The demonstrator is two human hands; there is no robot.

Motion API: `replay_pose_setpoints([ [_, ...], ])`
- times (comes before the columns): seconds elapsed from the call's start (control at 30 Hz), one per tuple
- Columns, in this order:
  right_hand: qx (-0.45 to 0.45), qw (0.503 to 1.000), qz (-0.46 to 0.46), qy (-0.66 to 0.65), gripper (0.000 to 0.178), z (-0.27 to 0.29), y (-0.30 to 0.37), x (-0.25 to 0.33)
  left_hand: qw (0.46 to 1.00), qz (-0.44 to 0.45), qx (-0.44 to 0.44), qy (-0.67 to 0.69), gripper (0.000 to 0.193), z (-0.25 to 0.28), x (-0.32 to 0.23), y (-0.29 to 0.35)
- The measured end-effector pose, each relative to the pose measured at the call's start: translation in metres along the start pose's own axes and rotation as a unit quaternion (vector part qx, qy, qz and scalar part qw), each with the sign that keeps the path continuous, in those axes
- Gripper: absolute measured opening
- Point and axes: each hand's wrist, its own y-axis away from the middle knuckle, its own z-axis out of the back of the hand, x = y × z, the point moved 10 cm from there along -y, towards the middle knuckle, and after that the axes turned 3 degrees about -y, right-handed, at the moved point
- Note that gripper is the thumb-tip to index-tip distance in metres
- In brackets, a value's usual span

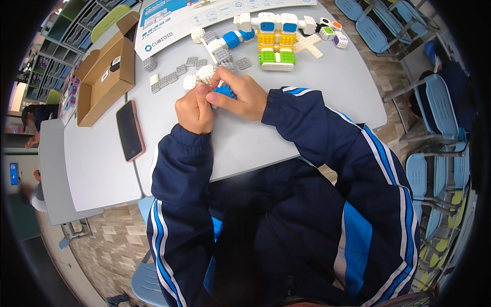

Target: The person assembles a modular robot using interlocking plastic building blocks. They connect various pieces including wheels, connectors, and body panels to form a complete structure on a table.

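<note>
Both my hands meet over the near part of the table, around a small cluster of studded building blocks. My right hand (pixel 244 97) pinches a blue studded block (pixel 225 92) between thumb and fingers. Closed beside it, my left hand (pixel 196 109) has its thumb against my right thumb; what its fingers hold is mostly hidden. White studded blocks (pixel 199 78) show just beyond the hands, and I cannot tell whether they join the blue one. Farther off stands a built figure (pixel 276 41) of white, yellow, green and blue blocks. Grey flat plates (pixel 168 79) lie to the left.
A phone (pixel 130 131) lies left of my hands, near an open cardboard box (pixel 106 77). A large printed box (pixel 179 23) covers the far side. Small cubes (pixel 332 33) and white flat pieces (pixel 309 46) sit at the far right. Blue chairs (pixel 440 107) stand beyond the table.
</note>
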Motion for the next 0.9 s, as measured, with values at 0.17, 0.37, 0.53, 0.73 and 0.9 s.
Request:
replay_pose_setpoints([
  [0.17, -0.031, 0.996, 0.034, -0.081, 0.027, 0.001, 0.001, -0.01, 1.0, 0.018, 0.007, 0.021, 0.049, -0.002, 0.0, 0.0],
  [0.37, -0.034, 0.991, 0.004, -0.127, 0.027, -0.001, 0.003, -0.016, 0.992, 0.044, 0.017, 0.12, 0.049, -0.005, 0.013, 0.003],
  [0.53, -0.031, 0.989, 0.011, -0.146, 0.029, -0.002, 0.002, -0.015, 0.986, 0.055, 0.016, 0.157, 0.049, -0.007, 0.018, 0.005],
  [0.73, -0.021, 0.986, -0.003, -0.168, 0.03, -0.003, 0.002, -0.017, 0.971, 0.083, 0.016, 0.223, 0.047, -0.013, 0.028, 0.009],
  [0.9, -0.016, 0.984, -0.01, -0.179, 0.027, -0.004, 0.003, -0.021, 0.959, 0.095, 0.007, 0.266, 0.048, -0.016, 0.031, 0.01],
])
